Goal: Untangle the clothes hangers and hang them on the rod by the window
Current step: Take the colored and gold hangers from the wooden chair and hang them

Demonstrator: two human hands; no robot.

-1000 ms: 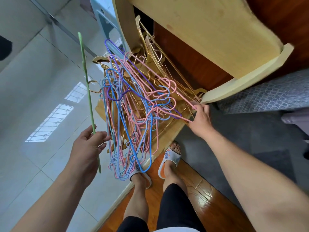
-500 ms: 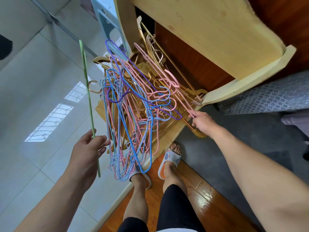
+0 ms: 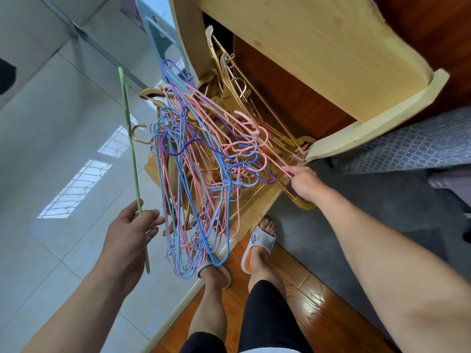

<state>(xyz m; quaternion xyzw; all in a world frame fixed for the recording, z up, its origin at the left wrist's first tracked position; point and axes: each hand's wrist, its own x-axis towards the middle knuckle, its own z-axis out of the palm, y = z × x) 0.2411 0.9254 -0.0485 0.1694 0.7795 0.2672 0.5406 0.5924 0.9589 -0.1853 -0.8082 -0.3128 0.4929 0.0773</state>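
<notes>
A tangled heap of pink, blue, purple and gold clothes hangers [image 3: 204, 161] lies on the low shelf of a pale wooden stand [image 3: 257, 202]. My left hand [image 3: 130, 233] holds a thin green hanger [image 3: 131, 149] seen edge-on, left of the heap and apart from it. My right hand [image 3: 304, 183] pinches the end of a pink hanger [image 3: 237, 135] at the heap's right edge, and that hanger slants up out of the tangle. A gold hanger's end [image 3: 303, 205] sticks out under that hand. The rod by the window is not in view.
The stand's upper wooden board [image 3: 318, 47] overhangs the heap. A grey patterned cushion [image 3: 407, 141] and a dark grey mat [image 3: 369, 212] lie to the right. My feet in slippers [image 3: 258, 243] stand on the wooden floor below the heap. Glossy tiles [image 3: 51, 149] spread left.
My right hand has drawn the pink hanger's end down and to the right, and its length has lifted out of the tangle. The left hand with the green hanger has hardly moved.
</notes>
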